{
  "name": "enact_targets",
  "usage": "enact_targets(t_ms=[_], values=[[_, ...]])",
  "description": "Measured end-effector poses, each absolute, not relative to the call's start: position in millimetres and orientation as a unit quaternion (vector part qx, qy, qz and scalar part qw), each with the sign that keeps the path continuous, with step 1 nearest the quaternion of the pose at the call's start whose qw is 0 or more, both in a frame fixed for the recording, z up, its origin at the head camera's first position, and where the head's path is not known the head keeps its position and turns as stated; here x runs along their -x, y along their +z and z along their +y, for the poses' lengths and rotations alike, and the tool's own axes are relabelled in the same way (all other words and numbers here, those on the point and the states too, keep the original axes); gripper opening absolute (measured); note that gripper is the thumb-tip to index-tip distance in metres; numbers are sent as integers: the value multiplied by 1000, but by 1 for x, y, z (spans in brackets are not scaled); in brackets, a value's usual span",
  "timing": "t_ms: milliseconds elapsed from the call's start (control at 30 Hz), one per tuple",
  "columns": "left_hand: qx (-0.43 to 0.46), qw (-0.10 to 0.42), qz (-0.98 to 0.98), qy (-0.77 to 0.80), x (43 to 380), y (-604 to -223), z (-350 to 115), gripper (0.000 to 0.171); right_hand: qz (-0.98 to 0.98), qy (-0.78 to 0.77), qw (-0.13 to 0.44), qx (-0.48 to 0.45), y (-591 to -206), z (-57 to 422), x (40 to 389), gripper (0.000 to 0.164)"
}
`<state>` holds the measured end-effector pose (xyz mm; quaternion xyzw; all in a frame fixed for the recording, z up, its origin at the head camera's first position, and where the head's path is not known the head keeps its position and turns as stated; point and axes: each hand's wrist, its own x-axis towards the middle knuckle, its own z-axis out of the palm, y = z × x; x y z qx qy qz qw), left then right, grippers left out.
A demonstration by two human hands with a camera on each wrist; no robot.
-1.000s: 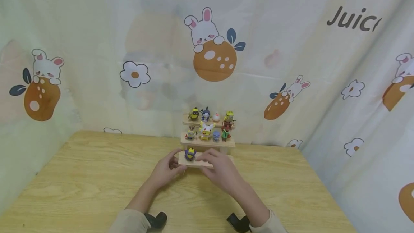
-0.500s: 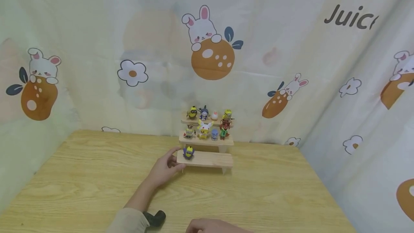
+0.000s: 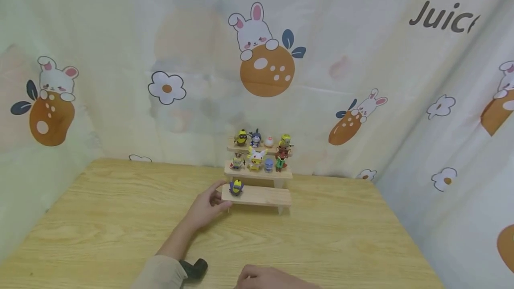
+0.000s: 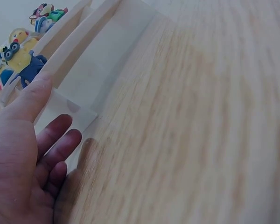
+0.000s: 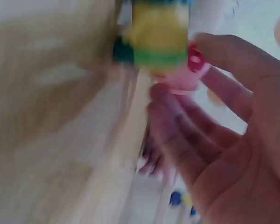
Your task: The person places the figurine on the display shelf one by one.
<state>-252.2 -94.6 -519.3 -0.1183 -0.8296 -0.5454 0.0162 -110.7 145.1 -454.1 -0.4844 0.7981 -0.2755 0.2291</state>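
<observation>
A three-tier wooden display stand (image 3: 265, 196) stands at the back of the table. My left hand (image 3: 205, 208) grips the left end of its lowest shelf, with the thumb (image 4: 35, 95) at the front edge and the other fingers curled near the leg. Beside that thumb, a yellow-and-blue minion figurine (image 3: 236, 187) stands on the lowest shelf. Low in the head view, my right hand (image 3: 271, 278) is partly cut off by the frame. In the blurred right wrist view its fingers pinch a pink-and-red figurine (image 5: 184, 78). A yellow, green and teal figure (image 5: 159, 32) overlaps it there.
Several small figurines, among them a red fox in green (image 3: 282, 160) and a white-and-yellow one (image 3: 255, 159), fill the two upper shelves. A printed curtain (image 3: 201, 35) hangs behind and beside the table (image 3: 341, 231). A black strap piece (image 3: 196, 269) sits at my left wrist.
My right hand has drawn back from the lowest shelf to the near edge of the head view, uncovering the shelf's right part. The left hand keeps its grip on the stand.
</observation>
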Motion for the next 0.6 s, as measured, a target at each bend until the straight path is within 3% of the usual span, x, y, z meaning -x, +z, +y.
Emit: enact_targets(t_ms=[67, 333, 600], values=[[119, 19, -831, -543, 252, -520, -94, 73, 799, -287, 177, 499, -451, 152, 121, 31], [118, 25, -834, -538, 252, -517, -95, 71, 753, -594, 180, 217, -454, 170, 167, 50], [119, 19, -831, -543, 252, -515, -93, 70, 745, -634, 164, 125, -460, 171, 185, 54]])
